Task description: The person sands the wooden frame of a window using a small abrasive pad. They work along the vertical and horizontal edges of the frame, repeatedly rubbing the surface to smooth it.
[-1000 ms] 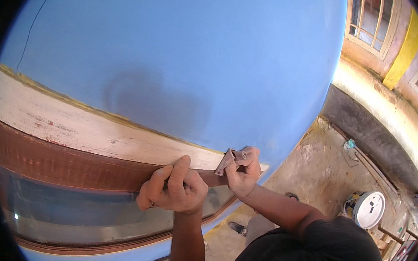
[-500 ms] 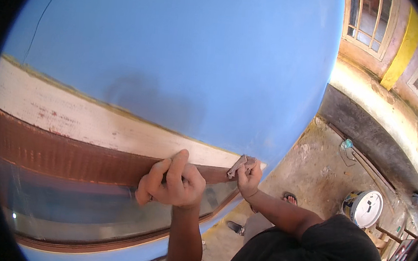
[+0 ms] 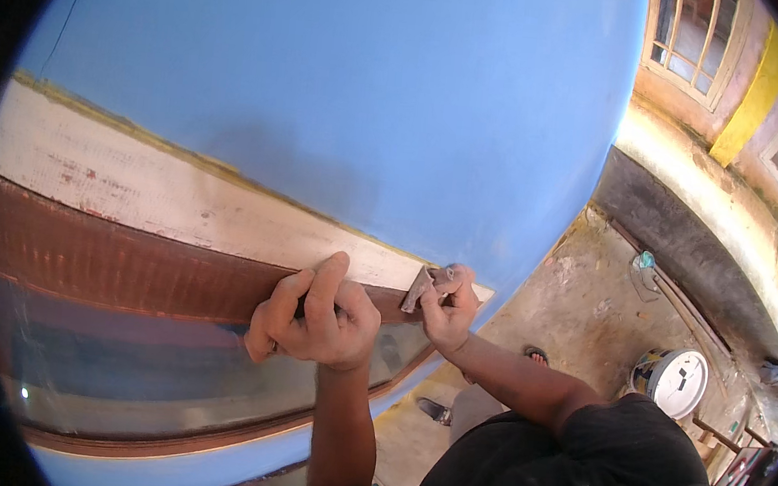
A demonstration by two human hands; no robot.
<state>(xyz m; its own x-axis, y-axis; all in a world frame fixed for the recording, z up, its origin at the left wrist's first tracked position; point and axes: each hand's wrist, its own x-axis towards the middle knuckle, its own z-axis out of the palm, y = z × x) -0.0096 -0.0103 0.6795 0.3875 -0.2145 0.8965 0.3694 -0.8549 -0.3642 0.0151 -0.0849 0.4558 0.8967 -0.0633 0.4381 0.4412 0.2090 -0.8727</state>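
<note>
My right hand (image 3: pixel 447 313) pinches a folded, worn piece of grey-brown sandpaper (image 3: pixel 417 291) against the window frame, where the white board (image 3: pixel 217 220) meets the brown wood. To its left, my left hand (image 3: pixel 319 318) rests on the brown window frame (image 3: pixel 132 259). Its fingers are bent but apart, one reaching up over the lower edge of the white board, and I see nothing held in it. The white board has reddish scuffed patches. Below the brown wood lies a dark, reflective glass pane (image 3: pixel 142 361).
A blue wall (image 3: pixel 374 86) with a thin dark crack rises above the frame. On the floor at right stands a white-lidded bucket (image 3: pixel 679 383), and long poles (image 3: pixel 690 308) lie by a dark low ledge (image 3: pixel 673 229). Barred windows (image 3: pixel 697 43) are at upper right.
My right hand with the sandpaper has moved a little left and up along the frame. My left hand keeps its pose at nearly the same place; the view has shifted slightly.
</note>
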